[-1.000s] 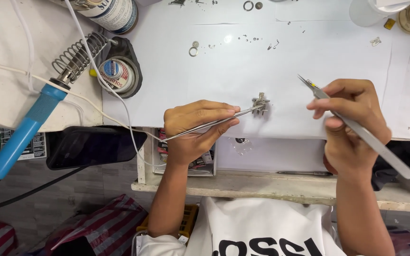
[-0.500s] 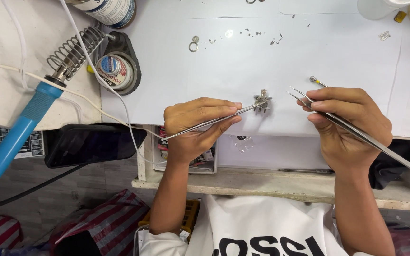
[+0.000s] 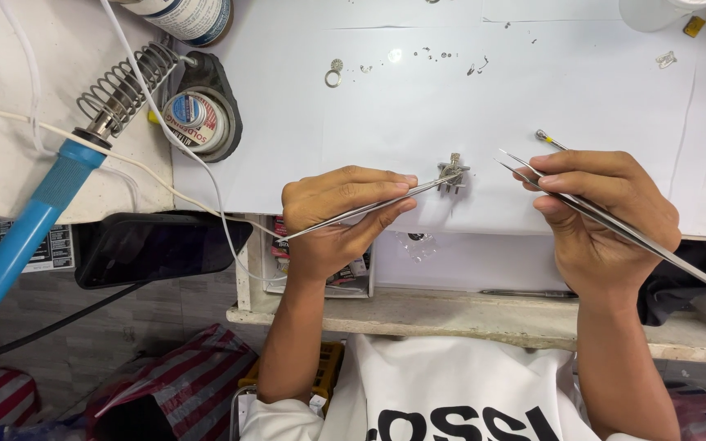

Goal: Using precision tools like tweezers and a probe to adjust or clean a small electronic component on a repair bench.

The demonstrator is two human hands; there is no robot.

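The left hand (image 3: 341, 214) pinched tweezers (image 3: 377, 205) pointing up-right, tips gripping a small metal piece (image 3: 453, 174) on the white surface (image 3: 418, 114). The right hand (image 3: 606, 220) pinched longer tweezers (image 3: 614, 224) pointing up-left; the piece's details were unclear.

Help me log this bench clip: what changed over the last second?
The right hand swung its tweezers down from upright to point left toward the small metal piece. A thin probe now shows above that hand. The left hand kept its tweezers on the piece; the soldering iron stayed put.
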